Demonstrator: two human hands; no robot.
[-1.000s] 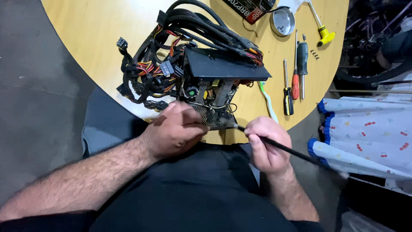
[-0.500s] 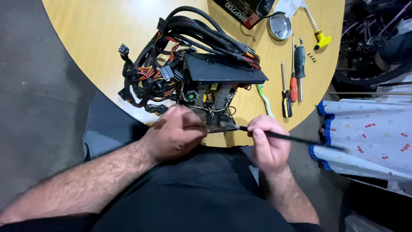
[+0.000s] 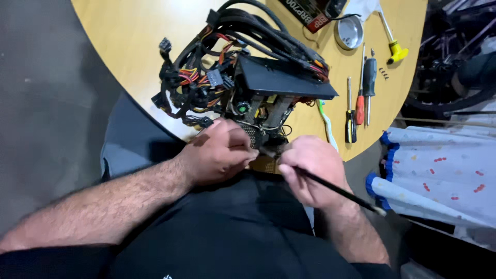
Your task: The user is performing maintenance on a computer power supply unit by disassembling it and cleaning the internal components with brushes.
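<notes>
The right hand (image 3: pixel 310 170) has its fingers clamped together on a thin black brush handle (image 3: pixel 336 191), which slants away from the fingers toward the person's right side and ends in a pale tip. The left hand (image 3: pixel 219 152), just beside the right, has its fingers curled shut on the near edge of an opened power supply (image 3: pixel 263 98), at a perforated metal grille (image 3: pixel 253 135).

The power supply sits at the near edge of the round wooden tabletop (image 3: pixel 129 41), directly beyond both sets of fingers. Its dark flat cover (image 3: pixel 281 80) stands tilted up, and beneath it show a green part, pale heat sinks and a circuit board. A thick tangle of black sleeved cables (image 3: pixel 248 26) with red, yellow and orange wires and black plugs spills from it, farther off and to the left of the fingers.

To the right of the fingers lie screwdrivers (image 3: pixel 359 106) side by side. Beyond them rest a yellow-handled tool (image 3: pixel 395 49) and a small round metal dish (image 3: pixel 349 32).
</notes>
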